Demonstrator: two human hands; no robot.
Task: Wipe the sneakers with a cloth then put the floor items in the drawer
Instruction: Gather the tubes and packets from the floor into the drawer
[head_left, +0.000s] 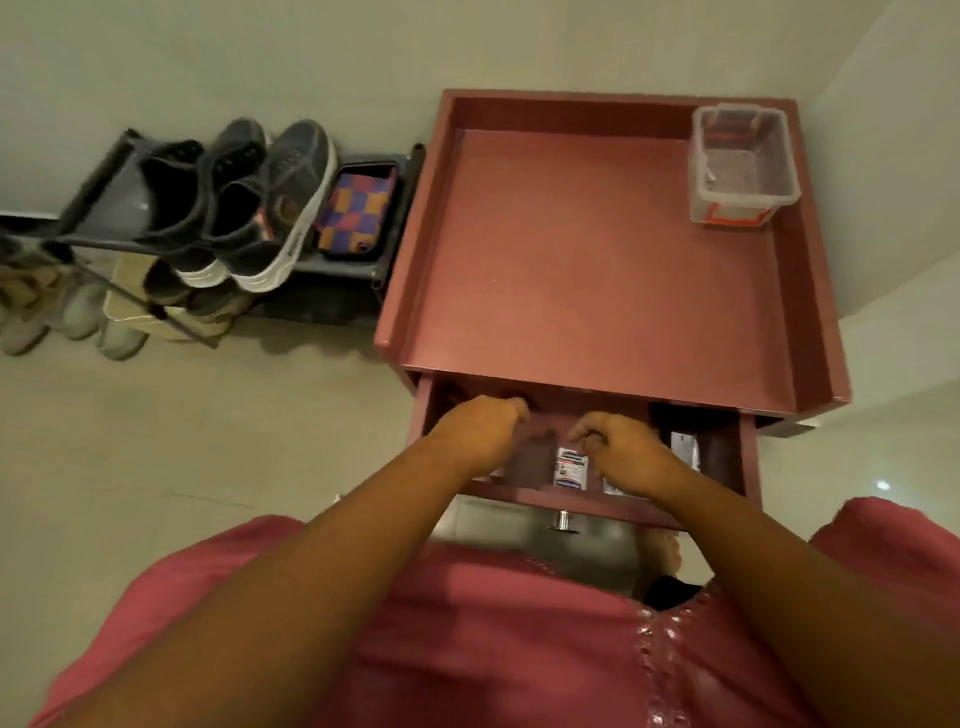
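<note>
Both hands are inside the open drawer (587, 457) of the reddish cabinet (597, 249), so this looks like the second half of the task: stowing items, not wiping. Left hand (475, 428) is curled toward the drawer's back left; its grip looks closed, but what it holds, if anything, is hidden by the hand. Right hand (626, 449) is loosely curled, fingertips pinched just above a small printed packet (571, 467) lying on the drawer floor; cannot tell whether it has hold of the packet or is only touching it. Another pale item (684, 449) lies further right in the drawer. The sneakers (270, 208) sit on the top tier of the shoe rack (358, 270) left of the cabinet, beside a checkered phone (358, 210). A clear plastic box (743, 166) stands on the cabinet's top surface. Next move, by judgement: let go of the items, withdraw both hands, push the drawer shut by its knob (562, 519).
</note>
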